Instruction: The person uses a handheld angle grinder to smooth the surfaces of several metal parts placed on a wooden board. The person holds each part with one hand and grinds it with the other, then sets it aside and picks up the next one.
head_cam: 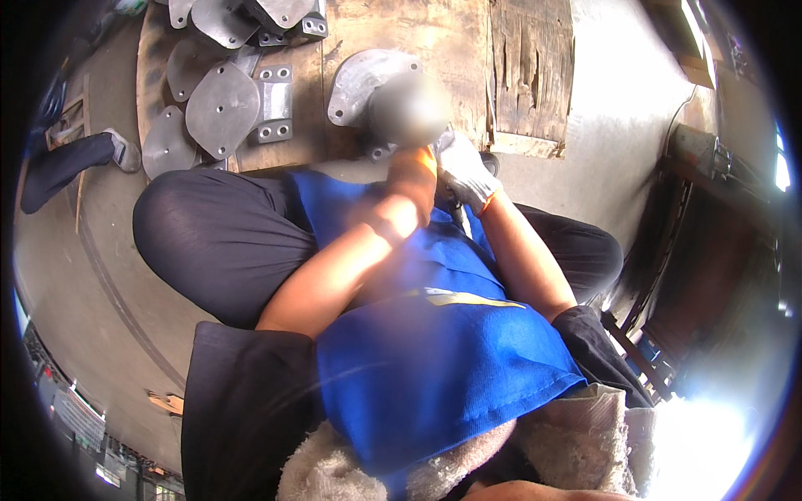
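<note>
A rounded metal plate with bolt holes lies on the wooden board before me. My left hand, in an orange-brown glove, is close to the plate's near edge; a grey blurred patch hides its fingertips and part of the plate. Beside it, touching or nearly so, my right hand wears a white knit glove and closes round a dark handheld tool. A pale hose or cord runs from that tool towards my lap. The tool's working end is hidden.
Several similar metal plates and bracketed blocks are piled at the board's left. A splintered plank forms its right side. Another person's leg and shoe show at far left. Dark metal framework stands at right.
</note>
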Tool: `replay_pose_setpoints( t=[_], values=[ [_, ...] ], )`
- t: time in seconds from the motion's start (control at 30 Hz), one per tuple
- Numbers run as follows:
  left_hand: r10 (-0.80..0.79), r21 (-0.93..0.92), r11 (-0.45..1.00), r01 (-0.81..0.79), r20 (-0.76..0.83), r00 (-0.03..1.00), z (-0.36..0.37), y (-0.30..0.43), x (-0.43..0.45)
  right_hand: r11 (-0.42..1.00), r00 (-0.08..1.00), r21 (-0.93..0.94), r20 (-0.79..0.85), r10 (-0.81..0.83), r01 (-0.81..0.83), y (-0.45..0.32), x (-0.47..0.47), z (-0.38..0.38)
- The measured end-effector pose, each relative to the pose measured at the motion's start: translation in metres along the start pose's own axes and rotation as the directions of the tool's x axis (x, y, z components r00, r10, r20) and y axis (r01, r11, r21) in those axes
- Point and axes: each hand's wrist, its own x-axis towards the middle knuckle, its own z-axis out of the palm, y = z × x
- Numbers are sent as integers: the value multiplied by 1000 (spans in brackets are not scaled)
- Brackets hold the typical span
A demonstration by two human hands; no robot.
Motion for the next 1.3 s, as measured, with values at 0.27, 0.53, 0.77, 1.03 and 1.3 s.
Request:
replay_pose_setpoints(
  t=[0.27, 0.53, 0.77, 1.03, 1.3],
  values=[
    [138, 78, 987, -137, -2, 990, -51, 11, -10, 412, 428, -184, 56, -902, 892, -21, -109, -86],
    [60, -75, 995, -61, -21, 998, -61, 11, -12, 554, 571, -159, 93, -816, 817, -22, -111, -86],
    [177, 135, 976, -169, -50, 983, -17, 12, -16, 642, 647, -80, 88, -757, 763, -17, -138, -94],
    [-169, -471, 851, 233, 175, 970, -93, 7, -4, 677, 683, -93, 54, -729, 730, -41, -138, -104],
    [95, 161, 981, -111, 105, 990, -122, -1, -13, 812, 812, 15, 8, -583, 583, -54, -135, -104]
  ],
)
